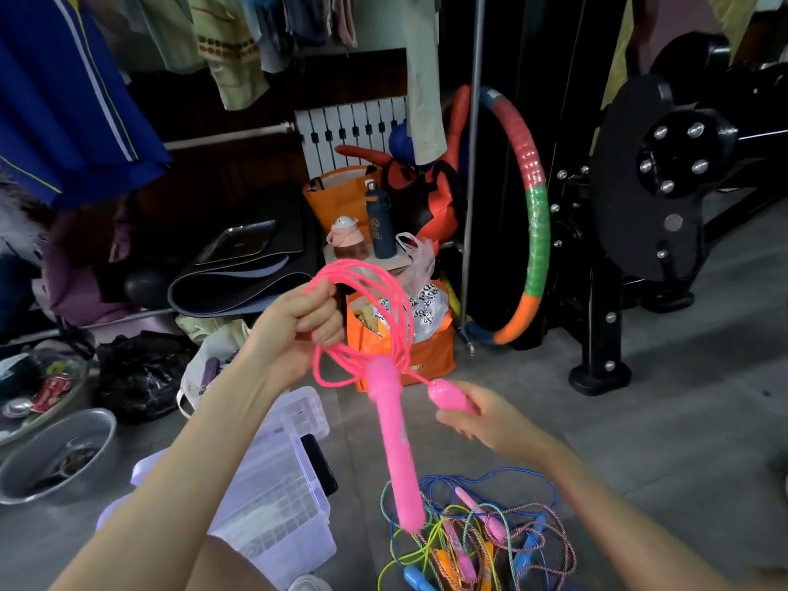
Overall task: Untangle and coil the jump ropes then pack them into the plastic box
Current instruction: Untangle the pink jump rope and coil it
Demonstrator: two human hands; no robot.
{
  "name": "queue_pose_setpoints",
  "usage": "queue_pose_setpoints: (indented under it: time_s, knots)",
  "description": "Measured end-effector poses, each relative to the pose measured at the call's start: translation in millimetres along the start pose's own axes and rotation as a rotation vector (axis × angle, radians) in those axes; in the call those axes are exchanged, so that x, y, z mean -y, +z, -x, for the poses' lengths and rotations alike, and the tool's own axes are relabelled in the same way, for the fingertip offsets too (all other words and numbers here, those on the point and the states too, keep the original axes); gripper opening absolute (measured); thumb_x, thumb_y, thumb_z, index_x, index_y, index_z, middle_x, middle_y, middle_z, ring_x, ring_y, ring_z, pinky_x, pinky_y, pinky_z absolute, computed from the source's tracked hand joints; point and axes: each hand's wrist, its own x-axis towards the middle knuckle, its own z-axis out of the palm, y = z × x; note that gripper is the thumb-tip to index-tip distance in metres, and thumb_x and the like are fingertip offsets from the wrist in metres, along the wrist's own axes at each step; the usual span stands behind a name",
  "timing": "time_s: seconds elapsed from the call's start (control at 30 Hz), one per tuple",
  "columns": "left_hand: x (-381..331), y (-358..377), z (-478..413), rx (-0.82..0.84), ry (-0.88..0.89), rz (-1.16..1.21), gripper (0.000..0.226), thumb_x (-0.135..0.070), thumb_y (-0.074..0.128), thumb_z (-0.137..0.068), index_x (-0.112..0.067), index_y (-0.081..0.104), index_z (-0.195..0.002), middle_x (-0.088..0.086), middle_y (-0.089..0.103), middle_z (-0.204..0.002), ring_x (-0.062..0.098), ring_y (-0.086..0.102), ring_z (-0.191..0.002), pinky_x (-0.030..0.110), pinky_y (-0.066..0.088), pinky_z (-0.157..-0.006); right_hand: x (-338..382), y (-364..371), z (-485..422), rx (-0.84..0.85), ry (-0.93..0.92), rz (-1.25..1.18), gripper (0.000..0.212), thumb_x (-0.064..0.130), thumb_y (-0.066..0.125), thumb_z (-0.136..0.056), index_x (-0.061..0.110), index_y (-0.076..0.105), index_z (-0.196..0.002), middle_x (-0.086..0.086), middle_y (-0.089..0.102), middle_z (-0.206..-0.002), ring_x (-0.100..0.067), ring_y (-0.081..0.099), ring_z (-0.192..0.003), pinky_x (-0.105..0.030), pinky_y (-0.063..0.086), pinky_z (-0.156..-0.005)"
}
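Observation:
My left hand [305, 319] grips a coil of several loops of pink jump rope [375, 300], held up in front of me. One pink handle [394, 445] hangs down from the coil, blurred. My right hand [477, 420] holds the other pink handle [447, 396] at the rope's end. The clear plastic box [277, 501] stands on the floor below my left forearm, partly hidden by it. A tangle of blue, green, yellow and pink jump ropes [477, 531] lies on the floor to the box's right.
An orange bag [409, 351] stuffed with things stands behind the coil. A striped hoop [535, 232] leans against a black weight machine [648, 198]. Metal bowls [55, 454] and a black bag [140, 377] sit at left. Clothes hang above.

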Motion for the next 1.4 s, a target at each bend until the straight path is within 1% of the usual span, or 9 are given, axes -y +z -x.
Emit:
queue_pose_setpoints:
  time_s: [0.1, 0.2, 0.43, 0.6, 0.73, 0.93, 1.1, 1.2, 1.4]
  knots:
    - [9, -17, 1, -0.095, -0.01, 0.1, 0.044, -0.025, 0.09, -0.046, -0.015, 0.052, -0.066, -0.008, 0.035, -0.041, 0.009, 0.04, -0.042, 0.017, 0.044, -0.049, -16, -21, 3, -0.114, 0.082, 0.298, 0.009, 0.049, 0.06, -0.083, 0.043, 0.057, -0.078, 0.007, 0.057, -0.057, -0.003, 0.05, -0.051, -0.025, 0.042, -0.062]
    - [17, -24, -1, -0.199, -0.055, 0.013, 0.025, -0.02, 0.063, -0.081, -0.016, 0.043, -0.067, -0.009, 0.029, -0.041, 0.006, 0.031, -0.037, 0.016, 0.035, -0.044, -17, -38, 16, -0.109, 0.049, 0.413, 0.012, 0.045, 0.063, -0.084, 0.044, 0.056, -0.093, 0.005, 0.063, -0.07, -0.003, 0.054, -0.059, -0.02, 0.04, -0.06]
    - [24, -17, 2, -0.164, -0.113, -0.094, 0.012, -0.01, 0.048, -0.083, -0.004, 0.057, -0.076, -0.01, 0.024, -0.037, 0.003, 0.021, -0.031, 0.019, 0.016, -0.04, 19, -65, 33, -0.118, -0.078, -0.216, 0.027, -0.012, 0.063, -0.077, 0.003, 0.059, -0.099, -0.012, 0.067, -0.076, -0.019, 0.063, -0.061, -0.026, 0.052, -0.049]
    - [15, -6, 5, 0.158, -0.134, -0.223, 0.032, -0.028, 0.084, -0.058, -0.006, 0.067, -0.075, -0.009, 0.028, -0.04, 0.003, 0.023, -0.034, 0.022, 0.014, -0.044, 27, -62, 25, -0.208, -0.123, -0.36, 0.034, -0.001, 0.073, -0.071, 0.006, 0.063, -0.103, -0.017, 0.065, -0.086, -0.021, 0.065, -0.072, -0.029, 0.056, -0.057]
    - [-9, 12, 10, 0.363, -0.178, -0.481, 0.03, -0.025, 0.082, -0.06, -0.005, 0.064, -0.073, 0.002, 0.034, -0.051, 0.008, 0.023, -0.041, 0.02, 0.019, -0.043, 30, -67, 19, -0.197, -0.208, -0.656, 0.066, 0.033, 0.094, -0.035, 0.009, 0.069, -0.092, -0.014, 0.069, -0.077, -0.018, 0.065, -0.067, -0.025, 0.054, -0.057]
    - [0, 30, 1, -0.034, -0.228, -0.559, 0.024, -0.002, 0.055, -0.085, -0.007, 0.045, -0.064, -0.002, 0.035, -0.041, 0.011, 0.036, -0.037, 0.016, 0.033, -0.039, 53, -73, 26, -0.163, -0.379, -0.883, 0.058, 0.029, 0.095, -0.036, 0.015, 0.075, -0.089, -0.004, 0.065, -0.073, -0.015, 0.061, -0.073, -0.025, 0.054, -0.071]
    - [14, 33, 3, -0.171, -0.383, -0.372, 0.026, -0.004, 0.048, -0.087, -0.009, 0.047, -0.061, 0.001, 0.036, -0.041, 0.014, 0.039, -0.037, 0.019, 0.038, -0.04, 90, -54, 47, -0.291, -0.612, -0.399, 0.02, 0.019, 0.061, -0.081, 0.009, 0.062, -0.098, 0.006, 0.068, -0.089, -0.004, 0.063, -0.085, -0.012, 0.046, -0.077]
    - [21, 38, 4, -0.219, -0.499, -0.193, 0.024, -0.011, 0.048, -0.085, -0.01, 0.043, -0.061, -0.004, 0.03, -0.038, 0.008, 0.031, -0.034, 0.017, 0.032, -0.039, 96, -38, 47, -0.367, -0.795, 0.066, 0.009, 0.016, 0.05, -0.094, 0.01, 0.057, -0.094, 0.0, 0.063, -0.096, -0.013, 0.06, -0.091, -0.025, 0.047, -0.08]
    - [19, 54, 3, -0.201, -0.428, 0.058, 0.012, -0.01, 0.052, -0.071, -0.009, 0.043, -0.064, -0.003, 0.03, -0.042, 0.008, 0.03, -0.035, 0.018, 0.032, -0.04, 70, -9, 23, -0.636, -0.82, 1.103, 0.036, 0.034, 0.046, -0.09, 0.028, 0.042, -0.125, 0.004, 0.056, -0.08, -0.023, 0.053, -0.073, -0.034, 0.029, -0.068]
